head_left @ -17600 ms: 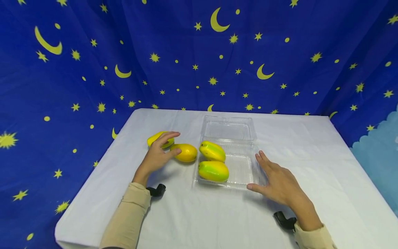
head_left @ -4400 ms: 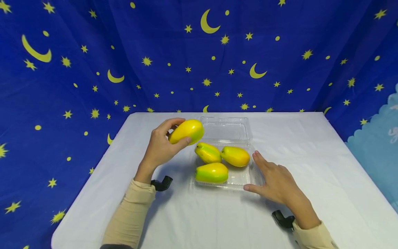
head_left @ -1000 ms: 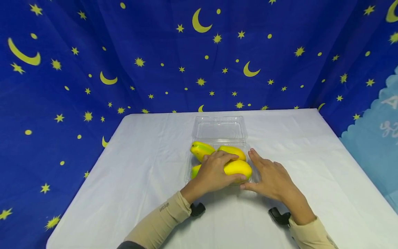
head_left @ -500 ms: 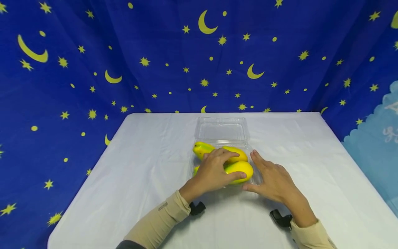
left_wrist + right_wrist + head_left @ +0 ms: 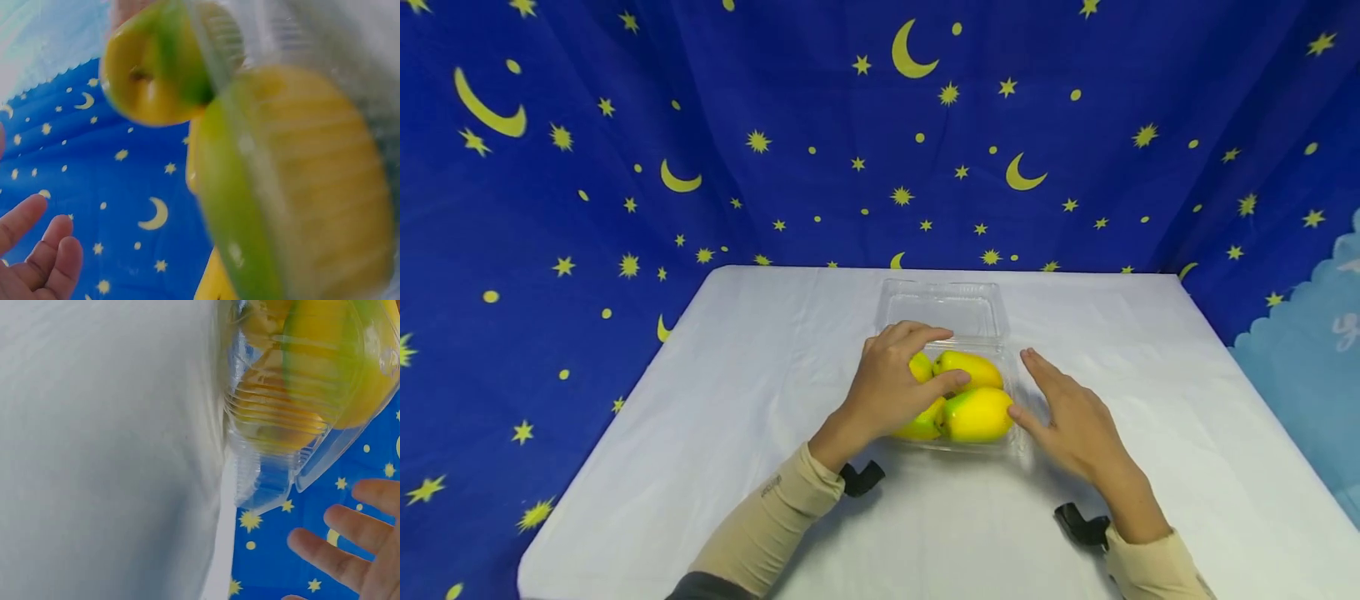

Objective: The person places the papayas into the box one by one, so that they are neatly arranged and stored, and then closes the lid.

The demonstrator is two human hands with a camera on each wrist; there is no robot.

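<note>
Left hand [image 5: 891, 383]: released, grips nothing. Fingers reach over the left part of the box [image 5: 951, 448], thumb overlapping the far-right fruit [image 5: 972, 367]; can't tell whether it touches. Right hand [image 5: 1071, 421]: also released, fingers extended just beside the box's right wall, likely there to steady it. Thumb tip is at the rim by the near-right fruit [image 5: 977, 415]; contact unclear.

All four fruits sit in the box, two by two, lying on their sides, probably so they fit. Lid [image 5: 942, 310] is folded back on the surface [image 5: 737, 350], away from the person, presumably to keep the top accessible.

Hidden: left hand covers most of the far-left fruit [image 5: 919, 365] and part of the near-left fruit [image 5: 922, 423]. Left wrist view is blurred, fruit partly behind clear plastic. Right wrist view cuts off the hand; ribbed wall distorts the fruit.
</note>
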